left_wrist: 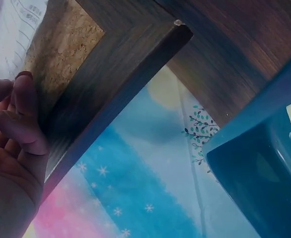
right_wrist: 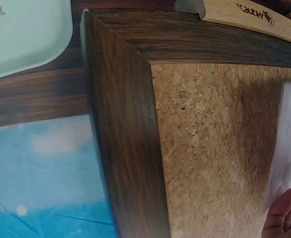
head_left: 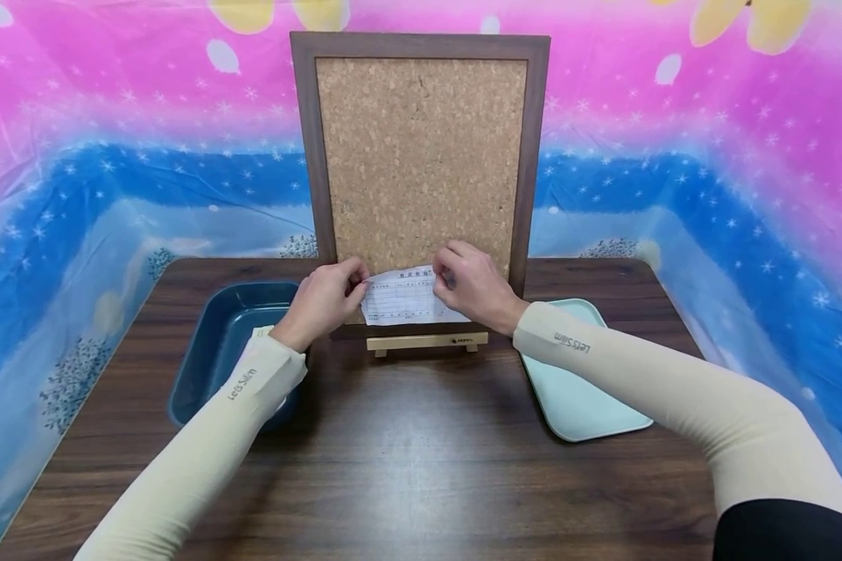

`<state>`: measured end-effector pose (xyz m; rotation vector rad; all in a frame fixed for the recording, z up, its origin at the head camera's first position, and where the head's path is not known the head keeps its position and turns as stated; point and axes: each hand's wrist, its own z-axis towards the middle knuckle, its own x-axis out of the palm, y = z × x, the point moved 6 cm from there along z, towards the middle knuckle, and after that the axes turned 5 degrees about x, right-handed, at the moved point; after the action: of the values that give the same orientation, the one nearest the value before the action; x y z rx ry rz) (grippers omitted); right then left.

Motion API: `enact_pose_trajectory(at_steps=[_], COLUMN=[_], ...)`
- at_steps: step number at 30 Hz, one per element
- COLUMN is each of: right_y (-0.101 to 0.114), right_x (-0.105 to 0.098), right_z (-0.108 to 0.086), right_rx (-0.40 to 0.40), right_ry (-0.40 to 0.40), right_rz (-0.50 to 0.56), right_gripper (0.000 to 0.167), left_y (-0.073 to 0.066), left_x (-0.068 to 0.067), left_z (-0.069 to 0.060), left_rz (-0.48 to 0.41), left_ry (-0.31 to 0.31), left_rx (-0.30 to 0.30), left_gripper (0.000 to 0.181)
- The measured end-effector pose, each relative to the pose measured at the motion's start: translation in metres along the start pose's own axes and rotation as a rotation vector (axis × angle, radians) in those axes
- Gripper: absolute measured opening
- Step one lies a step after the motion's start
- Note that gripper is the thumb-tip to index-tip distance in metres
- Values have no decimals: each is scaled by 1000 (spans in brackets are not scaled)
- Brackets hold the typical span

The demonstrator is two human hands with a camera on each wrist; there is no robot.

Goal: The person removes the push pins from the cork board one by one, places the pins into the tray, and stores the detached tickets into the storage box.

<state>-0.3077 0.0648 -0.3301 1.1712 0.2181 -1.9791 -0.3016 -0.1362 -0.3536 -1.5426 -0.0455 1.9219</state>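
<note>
A printed paper form (head_left: 398,300) with a ruled table spans the bottom of the framed cork board (head_left: 421,156). My left hand (head_left: 320,302) pinches its left edge near the top corner between thumb and fingers. At the upper right, my right hand (head_left: 479,284) pinches the other side of the form. The left wrist view shows the left hand (left_wrist: 19,131) beside the board's frame (left_wrist: 110,59), with part of the paper (left_wrist: 16,32) beyond. In the right wrist view the paper (right_wrist: 288,134) stands a little off the cork (right_wrist: 205,144), shading it; fingertips (right_wrist: 283,208) hold its edge.
The board leans upright on a small wooden easel with a pale ledge (head_left: 428,341). A dark blue basin (head_left: 185,374) stands at left, with pale paper partly visible inside behind the left forearm. A mint-green tray (head_left: 589,405) lies at right, partly under the right forearm. Patterned cloth (head_left: 673,101) surrounds the table.
</note>
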Motion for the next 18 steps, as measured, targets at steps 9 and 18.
enact_pose_trajectory(at_steps=[9,18], right_y=[-4,-11], right_x=[-16,-28], right_z=[-11,-16], right_rx=[-21,-18], right_ry=[-49,-66], right_rz=[5,-19], right_gripper=[10,8], left_y=[-2,-5], left_x=[-11,-38], left_z=[-1,0], left_rz=[-49,-65], left_ry=[8,-83], left_rx=[39,84], left_gripper=[3,6])
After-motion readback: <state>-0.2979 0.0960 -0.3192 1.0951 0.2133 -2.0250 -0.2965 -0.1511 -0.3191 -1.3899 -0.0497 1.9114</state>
